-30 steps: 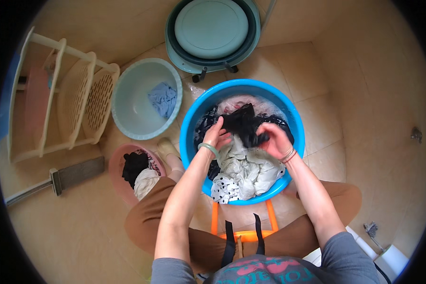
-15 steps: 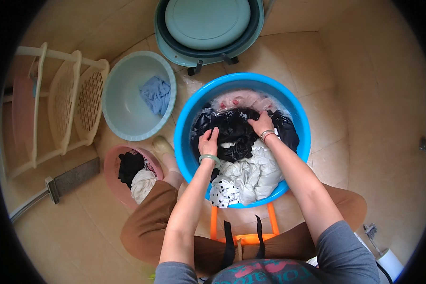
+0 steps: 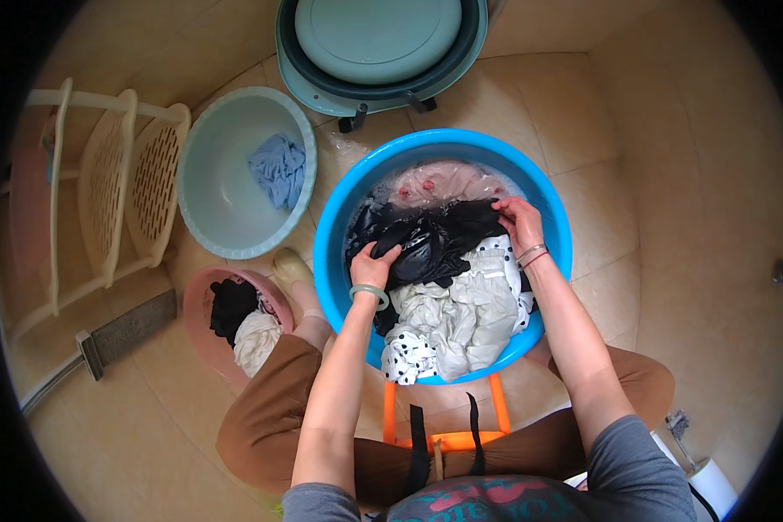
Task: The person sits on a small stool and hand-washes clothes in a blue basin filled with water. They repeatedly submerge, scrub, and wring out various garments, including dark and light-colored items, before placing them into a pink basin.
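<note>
A wet black garment is spread across the blue basin in front of me. My left hand, with a green bangle at its wrist, is closed on the garment's near left part. At its far right end, the fingertips of my right hand pinch the fabric. Below the garment lie crumpled whitish clothes, with white black-dotted cloth over the near rim. A pink garment with red spots sits in sudsy water at the far side.
A pale green basin holding a blue cloth stands at the left. Nearer is a pink basin of black and white clothes. A cream rack and a flat-headed mop are farther left. A folded green tub stands behind.
My right hand has moved right and farther away, drawing the black garment out wider. My left hand has shifted slightly left and nearer. More whitish and dotted cloth shows beneath.
</note>
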Motion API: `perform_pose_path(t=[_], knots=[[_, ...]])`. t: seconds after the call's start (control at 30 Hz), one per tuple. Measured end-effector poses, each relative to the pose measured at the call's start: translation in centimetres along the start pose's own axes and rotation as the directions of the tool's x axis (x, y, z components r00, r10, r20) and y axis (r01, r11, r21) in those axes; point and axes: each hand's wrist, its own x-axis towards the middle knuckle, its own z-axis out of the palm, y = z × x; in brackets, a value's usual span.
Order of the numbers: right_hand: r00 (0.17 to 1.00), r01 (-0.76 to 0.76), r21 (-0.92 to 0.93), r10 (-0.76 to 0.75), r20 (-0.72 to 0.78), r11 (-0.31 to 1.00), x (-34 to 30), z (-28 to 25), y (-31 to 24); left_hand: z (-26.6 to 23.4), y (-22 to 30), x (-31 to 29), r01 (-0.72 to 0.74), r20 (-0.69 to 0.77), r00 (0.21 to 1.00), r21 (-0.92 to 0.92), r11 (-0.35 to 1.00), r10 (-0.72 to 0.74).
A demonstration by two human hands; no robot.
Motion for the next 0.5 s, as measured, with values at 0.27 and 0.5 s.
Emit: perform_pose_path(t=[0.27,0.5], knots=[[0.998,0.006,-0.984,0.059,0.017,0.177,-0.5,5.3,0.0,0.1,3.7,-0.6,0.066,0.033,0.998,-0.653,0.755,-0.059],[0.843,0.509,-0.713,-0.445,0.301,0.483,-0.4,5.0,1.3,1.3,4.9,0.1,0.119,0.125,0.992,-0.756,0.644,-0.036]])
